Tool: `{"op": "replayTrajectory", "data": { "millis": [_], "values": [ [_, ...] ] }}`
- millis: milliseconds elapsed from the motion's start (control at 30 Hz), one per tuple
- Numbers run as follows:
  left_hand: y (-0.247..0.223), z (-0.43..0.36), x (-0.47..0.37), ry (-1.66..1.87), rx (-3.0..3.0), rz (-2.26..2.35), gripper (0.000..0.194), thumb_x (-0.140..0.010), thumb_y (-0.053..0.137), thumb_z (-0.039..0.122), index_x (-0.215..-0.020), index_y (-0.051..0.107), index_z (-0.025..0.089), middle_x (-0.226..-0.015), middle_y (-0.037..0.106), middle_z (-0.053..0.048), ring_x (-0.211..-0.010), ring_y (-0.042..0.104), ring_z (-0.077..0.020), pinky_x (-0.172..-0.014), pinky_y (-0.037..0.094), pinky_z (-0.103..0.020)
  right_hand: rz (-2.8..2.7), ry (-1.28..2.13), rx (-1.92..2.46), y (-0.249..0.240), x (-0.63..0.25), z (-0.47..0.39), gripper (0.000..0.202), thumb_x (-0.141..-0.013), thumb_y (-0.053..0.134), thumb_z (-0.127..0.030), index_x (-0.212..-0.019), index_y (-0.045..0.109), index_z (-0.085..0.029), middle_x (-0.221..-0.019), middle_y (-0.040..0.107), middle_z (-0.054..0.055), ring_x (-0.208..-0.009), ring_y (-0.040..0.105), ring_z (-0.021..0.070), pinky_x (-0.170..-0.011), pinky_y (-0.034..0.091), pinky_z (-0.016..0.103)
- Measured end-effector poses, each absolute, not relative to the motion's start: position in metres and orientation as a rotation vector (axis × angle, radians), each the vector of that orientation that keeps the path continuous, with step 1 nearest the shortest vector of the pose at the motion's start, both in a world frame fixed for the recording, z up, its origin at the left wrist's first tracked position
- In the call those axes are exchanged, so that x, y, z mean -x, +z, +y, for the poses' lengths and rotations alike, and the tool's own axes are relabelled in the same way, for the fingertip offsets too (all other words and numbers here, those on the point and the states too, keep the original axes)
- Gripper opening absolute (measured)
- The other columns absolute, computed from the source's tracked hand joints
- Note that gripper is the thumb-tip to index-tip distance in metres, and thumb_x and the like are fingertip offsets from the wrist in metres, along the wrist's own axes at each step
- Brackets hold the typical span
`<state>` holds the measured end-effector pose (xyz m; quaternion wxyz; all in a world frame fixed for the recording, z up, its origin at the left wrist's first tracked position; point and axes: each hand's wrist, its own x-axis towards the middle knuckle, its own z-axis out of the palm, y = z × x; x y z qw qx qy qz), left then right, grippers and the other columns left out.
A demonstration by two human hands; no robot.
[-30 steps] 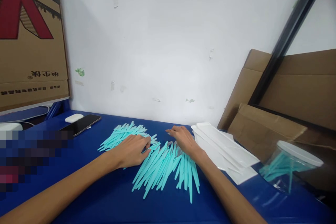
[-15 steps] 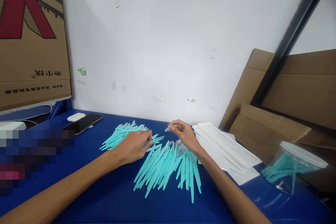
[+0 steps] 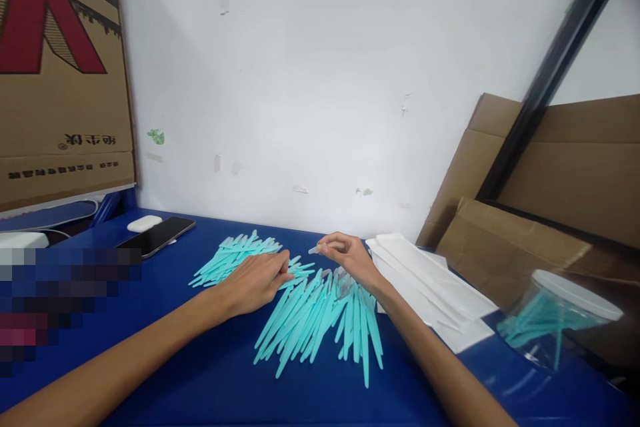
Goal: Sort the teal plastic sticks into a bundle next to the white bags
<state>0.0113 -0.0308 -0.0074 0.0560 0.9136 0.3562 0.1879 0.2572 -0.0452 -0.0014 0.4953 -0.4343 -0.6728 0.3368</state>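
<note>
My right hand (image 3: 345, 257) pinches a small translucent cap (image 3: 315, 249) between thumb and fingertips, just above the blue table (image 3: 210, 360). My left hand (image 3: 263, 280) is closed, palm down, at the right end of the left pile; what its fingers hold, if anything, is hidden. Thin turquoise sticks that look like eyebrow razors lie in a left pile (image 3: 220, 263), partly under my left hand. A larger fanned pile of turquoise razors (image 3: 300, 320) lies between my forearms, with clear caps (image 3: 344, 282) at its far end below my right hand.
White paper sheets or bags (image 3: 425, 280) lie right of my right hand. A clear tub (image 3: 543, 347) with a white lid holds more turquoise razors. Cardboard (image 3: 500, 253) leans at the right. A phone (image 3: 163, 235) and white case (image 3: 144, 223) lie at the left, near a large carton (image 3: 60, 107).
My right hand has shifted slightly left with the cap. The turquoise stick that showed at my left fingertips is no longer clearly visible there. Both piles look the same.
</note>
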Motion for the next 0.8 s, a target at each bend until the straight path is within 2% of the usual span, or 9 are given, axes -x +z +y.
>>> {"op": "replayTrajectory", "data": {
  "millis": [400, 600, 800],
  "values": [
    [-0.0056, -0.0318, -0.0132, 0.661, -2.667, 1.088, 0.021, -0.098, 0.035, 0.039, -0.085, 0.04, 0.023, -0.063, 0.05, 0.004, -0.054, 0.045, -0.0148, -0.054, 0.023, -0.027, -1.689, 0.868, 1.053, -0.0013, -0.2576, -0.0481, 0.031, -0.08, 0.07, -0.046, -0.095, 0.071, -0.019, -0.087, 0.074, 0.006, -0.082, 0.068, 0.0203, -0.074, 0.049, 0.031],
    [-0.0055, -0.0325, -0.0148, 0.816, -2.501, 1.05, 0.023, -0.098, 0.036, 0.041, -0.084, 0.04, 0.023, -0.062, 0.048, 0.005, -0.055, 0.045, -0.0142, -0.054, 0.027, -0.026, -1.67, 0.922, 1.013, -0.0038, -0.262, -0.044, 0.034, -0.08, 0.07, -0.048, -0.097, 0.069, -0.018, -0.088, 0.076, 0.007, -0.092, 0.07, 0.023, -0.085, 0.05, 0.036],
    [-0.0089, -0.0315, -0.015, 0.885, -2.498, 1.021, 0.022, -0.098, 0.038, 0.041, -0.085, 0.042, 0.023, -0.062, 0.049, 0.006, -0.053, 0.043, -0.0132, -0.055, 0.027, -0.026, -1.659, 0.954, 0.989, -0.0046, -0.2646, -0.0428, 0.034, -0.08, 0.07, -0.048, -0.096, 0.068, -0.019, -0.086, 0.076, 0.006, -0.092, 0.07, 0.0234, -0.087, 0.051, 0.037]
  ]
}}
